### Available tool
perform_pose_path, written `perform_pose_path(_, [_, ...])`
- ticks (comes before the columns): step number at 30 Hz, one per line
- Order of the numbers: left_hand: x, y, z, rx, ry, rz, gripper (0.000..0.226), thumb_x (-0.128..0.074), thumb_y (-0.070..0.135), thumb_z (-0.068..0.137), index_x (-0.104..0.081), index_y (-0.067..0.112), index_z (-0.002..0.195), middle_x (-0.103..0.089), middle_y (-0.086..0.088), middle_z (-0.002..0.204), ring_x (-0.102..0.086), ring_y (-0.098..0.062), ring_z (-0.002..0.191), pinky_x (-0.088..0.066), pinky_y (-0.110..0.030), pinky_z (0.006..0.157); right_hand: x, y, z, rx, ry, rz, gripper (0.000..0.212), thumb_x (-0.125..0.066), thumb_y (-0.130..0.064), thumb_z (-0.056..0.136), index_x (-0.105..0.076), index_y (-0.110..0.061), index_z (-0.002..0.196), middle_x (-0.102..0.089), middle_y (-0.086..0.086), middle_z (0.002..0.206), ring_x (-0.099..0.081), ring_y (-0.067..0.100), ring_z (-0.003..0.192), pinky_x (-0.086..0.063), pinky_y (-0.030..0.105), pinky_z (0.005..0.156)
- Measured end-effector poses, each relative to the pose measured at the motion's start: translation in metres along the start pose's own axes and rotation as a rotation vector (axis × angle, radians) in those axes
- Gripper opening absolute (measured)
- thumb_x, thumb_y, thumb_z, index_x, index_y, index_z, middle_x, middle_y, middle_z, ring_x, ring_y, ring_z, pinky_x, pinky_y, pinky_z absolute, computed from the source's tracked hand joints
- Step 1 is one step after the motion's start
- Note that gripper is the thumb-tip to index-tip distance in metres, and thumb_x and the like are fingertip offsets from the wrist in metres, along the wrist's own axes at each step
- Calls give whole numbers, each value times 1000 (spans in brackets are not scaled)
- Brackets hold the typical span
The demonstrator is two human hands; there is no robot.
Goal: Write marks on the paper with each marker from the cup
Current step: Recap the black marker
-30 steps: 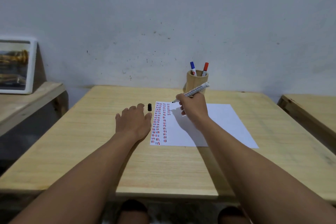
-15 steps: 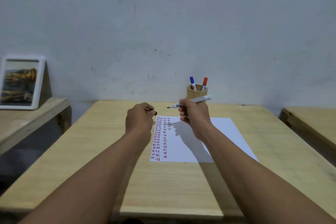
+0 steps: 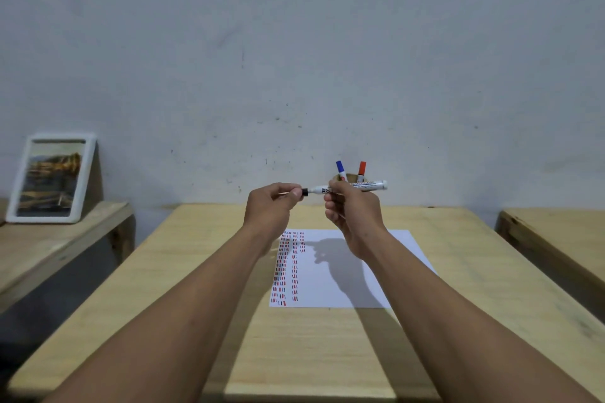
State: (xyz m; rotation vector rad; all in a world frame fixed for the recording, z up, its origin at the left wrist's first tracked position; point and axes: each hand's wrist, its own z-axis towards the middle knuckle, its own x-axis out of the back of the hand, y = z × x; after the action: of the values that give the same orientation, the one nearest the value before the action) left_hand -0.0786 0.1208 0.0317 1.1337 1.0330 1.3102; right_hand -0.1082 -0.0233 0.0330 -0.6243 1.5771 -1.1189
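Right hand (image 3: 352,213) grips white marker (image 3: 370,186) horizontally above bench (image 3: 196,271), tip at 9 o'clock. Left hand (image 3: 271,206) pinches black cap (image 3: 304,192) at the tip. Paper (image 3: 402,249) bears red, blue, black dashes.

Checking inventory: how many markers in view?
3. A white marker held between both hands above the table; a blue-capped marker and a red-capped marker in the cup. More could be hidden inside.

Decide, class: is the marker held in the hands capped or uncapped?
Capped, or nearly. The left hand holds the black cap against the tip end of the marker; no tip shows. Whether it is fully seated, cannot tell.
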Motion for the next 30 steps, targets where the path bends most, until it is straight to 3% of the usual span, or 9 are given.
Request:
perform_pose_path(5, [-2,8,-4,-5,3,14,6,-72,25,90,-76,25,86,-78,4,91,-64,-12,90,-51,-39,93,5,-6,-5,-4,-16,-5,8,-70,-10,92,-70,-2,93,-66,9,69,-59,12,53,-54,20,50])
perform_pose_path(11, [-10,18,-9,-6,-26,-27,6,-70,24,92,-76,23,90,-76,4,89,-64,-14,89,-53,-34,78,7,-12,-7,-15,-52,48,12,-74,-12,92,-70,-1,96,-66,7,67,-60,10,52,-52,18,48])
perform_pose_path(16, [-16,22,-10,-74,5,4,6,-73,26,89,-79,26,88,-78,7,89,-64,-12,83,-56,-41,89,7,-16,-5,-46,-19,95,14,-73,-13,94,-68,-3,101,-64,8,74,-62,15,62,-53,19,49])
perform_pose_path(19, [-19,22,-9,-116,27,48,7,-75,25,87,-79,29,84,-79,9,88,-70,-13,93,-55,-43,94,7,-17,-8,-79,15,133,16,-72,-9,94,-68,1,106,-68,13,83,-66,17,66,-54,19,49])
perform_pose_path(23, [-27,27,-12,-188,81,95,7,-73,24,89,-79,27,89,-77,7,88,-67,-13,84,-55,-31,82,1,-17,-8,-51,157,108,57,-76,-5,90,-51,10,139,-73,15,89,-71,14,58,-55,20,47])
perform_pose_path(26, [-34,33,-16,-231,130,125,10,-72,24,90,-80,22,95,-77,8,91,-67,-8,87,-46,-20,77,1,-21,-8,52,191,71,99,-73,-4,91,-5,-20,162,-74,14,97,-70,13,60,-57,23,56])
perform_pose_path(27, [-35,35,-16,-240,141,135,11,-71,24,90,-80,21,97,-77,8,91,-66,-6,86,-44,-17,75,1,-23,-11,83,177,-15,89,-69,-6,94,-13,-20,161,-73,15,99,-68,15,62,-57,26,60])
perform_pose_path(28, [-36,37,-15,-250,145,149,13,-71,24,90,-80,20,98,-77,8,91,-65,-2,82,-43,-12,72,1,-25,-12,120,163,-131,62,-66,-10,96,-37,-15,151,-72,16,98,-67,17,64,-58,29,64])
perform_pose_path(30, [-38,41,-13,-274,146,180,13,-71,24,91,-80,20,99,-75,8,88,-62,6,73,-40,-1,62,3,-32,-16,139,146,-351,24,-59,-16,98,-64,-6,119,-71,12,87,-67,20,68,-59,38,70])
